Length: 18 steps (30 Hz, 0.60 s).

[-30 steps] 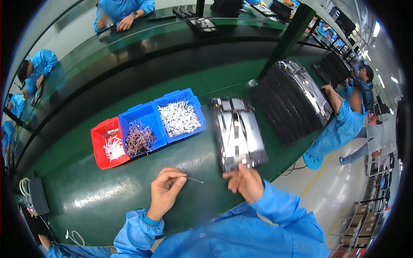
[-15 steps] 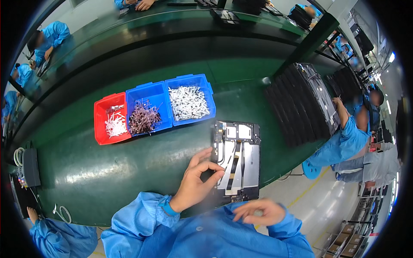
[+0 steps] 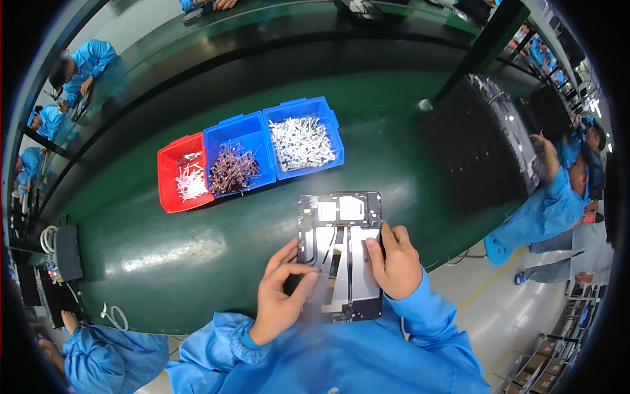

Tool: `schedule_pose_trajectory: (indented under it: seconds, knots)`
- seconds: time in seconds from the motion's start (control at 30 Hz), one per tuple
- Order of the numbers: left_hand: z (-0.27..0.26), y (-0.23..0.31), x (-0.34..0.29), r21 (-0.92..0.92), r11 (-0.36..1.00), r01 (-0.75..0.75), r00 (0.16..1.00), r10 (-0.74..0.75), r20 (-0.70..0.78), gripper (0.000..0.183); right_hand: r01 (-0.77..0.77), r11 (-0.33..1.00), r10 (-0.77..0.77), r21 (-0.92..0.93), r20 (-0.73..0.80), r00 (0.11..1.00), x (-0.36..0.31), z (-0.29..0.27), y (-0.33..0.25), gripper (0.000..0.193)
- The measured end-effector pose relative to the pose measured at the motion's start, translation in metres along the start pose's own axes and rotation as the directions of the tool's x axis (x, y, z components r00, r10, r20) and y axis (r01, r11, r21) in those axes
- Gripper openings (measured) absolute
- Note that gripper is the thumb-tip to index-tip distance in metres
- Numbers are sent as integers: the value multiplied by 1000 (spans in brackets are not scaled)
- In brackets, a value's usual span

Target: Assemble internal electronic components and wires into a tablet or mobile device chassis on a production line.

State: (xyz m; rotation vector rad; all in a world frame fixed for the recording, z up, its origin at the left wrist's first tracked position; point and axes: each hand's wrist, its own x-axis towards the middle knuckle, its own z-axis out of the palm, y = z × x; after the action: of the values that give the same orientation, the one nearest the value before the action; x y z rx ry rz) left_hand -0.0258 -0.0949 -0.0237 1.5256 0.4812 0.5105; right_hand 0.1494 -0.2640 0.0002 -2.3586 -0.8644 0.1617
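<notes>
Resting flat on the green table (image 3: 164,256), a dark rectangular panel (image 3: 340,253) with silver plates lay directly in front of the person, its near end at the table edge. The left hand (image 3: 282,299) sat on the panel's lower left part with fingers curled and thumb and forefinger drawn together in a pinch; what they pinched, if anything, could not be told. The right hand (image 3: 392,262) lay on the panel's right edge, fingers bent and pressed against it, holding the panel steady.

Beyond the panel, three bins stood side by side and touching: a red bin (image 3: 172,197) with white parts, a middle blue bin (image 3: 223,134) with dark parts, and a right blue bin (image 3: 328,115) with pale parts. A stack of dark panels (image 3: 479,151) lay well apart to the right, where another person's sleeve (image 3: 545,210) reached in.
</notes>
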Motion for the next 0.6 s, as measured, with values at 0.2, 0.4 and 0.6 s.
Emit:
schedule_pose_trajectory:
  seconds: [0.2,0.4,0.6]
  knots:
    - [-40,15,-9,35,997,75,993,-71,-97,12,210,975,-196,-67,175,965,18,-29,-27,47]
    - [-36,26,-1,154,976,-151,979,169,-110,10,379,791,-513,481,183,839,27,-7,-82,42]
    - [-38,33,7,358,898,-254,949,304,-88,12,309,702,-512,642,153,845,25,20,-82,15]
